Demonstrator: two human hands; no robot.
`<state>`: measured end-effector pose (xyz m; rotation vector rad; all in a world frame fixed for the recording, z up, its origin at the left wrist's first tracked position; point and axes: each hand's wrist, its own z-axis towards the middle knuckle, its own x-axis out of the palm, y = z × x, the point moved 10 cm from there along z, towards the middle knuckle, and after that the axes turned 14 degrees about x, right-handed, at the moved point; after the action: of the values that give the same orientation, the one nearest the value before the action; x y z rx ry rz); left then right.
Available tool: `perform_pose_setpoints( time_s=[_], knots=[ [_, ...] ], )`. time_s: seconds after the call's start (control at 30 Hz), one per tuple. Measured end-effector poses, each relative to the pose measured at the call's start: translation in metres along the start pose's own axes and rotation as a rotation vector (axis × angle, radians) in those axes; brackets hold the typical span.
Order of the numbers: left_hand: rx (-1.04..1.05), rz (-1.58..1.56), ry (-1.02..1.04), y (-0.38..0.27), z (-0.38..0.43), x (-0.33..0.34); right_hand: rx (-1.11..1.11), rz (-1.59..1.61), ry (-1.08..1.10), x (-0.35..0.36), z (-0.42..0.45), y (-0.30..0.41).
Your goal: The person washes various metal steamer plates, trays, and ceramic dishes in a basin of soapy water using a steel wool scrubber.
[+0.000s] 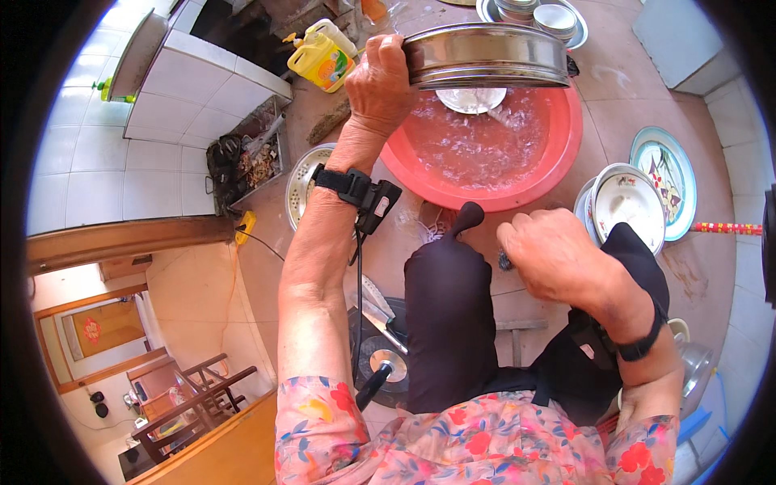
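Note:
My left hand (383, 79) grips the rim of a round stainless-steel pan or steamer tier (485, 56), tipped on edge so that its side wall faces me. It hangs over the far part of a red plastic basin (418, 182) of rippling water. Beneath its lower edge a white bowl (471, 100) shows in the basin, partly hidden. My right hand (555, 254) hovers above my knees, fingers curled. By its fingertips is a small dark mesh-like thing (504, 260), perhaps a scrubber; whether the hand holds it is unclear.
Right of the basin are a stacked enamel bowl (627, 203) and a floral enamel tray (673, 176). A perforated colander (301, 182) sits left, near a yellow detergent bottle (321, 63). Knives (382, 315) lie beside my leg. A basin of bowls (582, 33) stands beyond.

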<state>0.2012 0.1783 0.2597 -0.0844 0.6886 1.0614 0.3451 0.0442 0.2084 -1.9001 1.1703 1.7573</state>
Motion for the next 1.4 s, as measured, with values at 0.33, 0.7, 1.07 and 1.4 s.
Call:
perform_pose_setpoints(
  time_s=[0.33, 0.7, 1.07, 1.4],
  knots=[
    [0.046, 0.016, 0.066, -0.011, 0.017, 0.012, 0.099, 0.013, 0.182, 0.023, 0.012, -0.017],
    [0.04, -0.029, 0.136, -0.029, 0.012, 0.057, 0.098, 0.053, 0.18, 0.021, 0.002, -0.029],
    [-1.054, -0.231, 0.465, 0.032, -0.115, 0.127, 0.087, 0.022, 0.202, 0.024, 0.008, -0.027],
    [-2.045, -0.587, -0.484, 0.036, -0.428, -0.035, 0.087, -0.033, 0.118, 0.009, 0.004, -0.022]
  ],
)
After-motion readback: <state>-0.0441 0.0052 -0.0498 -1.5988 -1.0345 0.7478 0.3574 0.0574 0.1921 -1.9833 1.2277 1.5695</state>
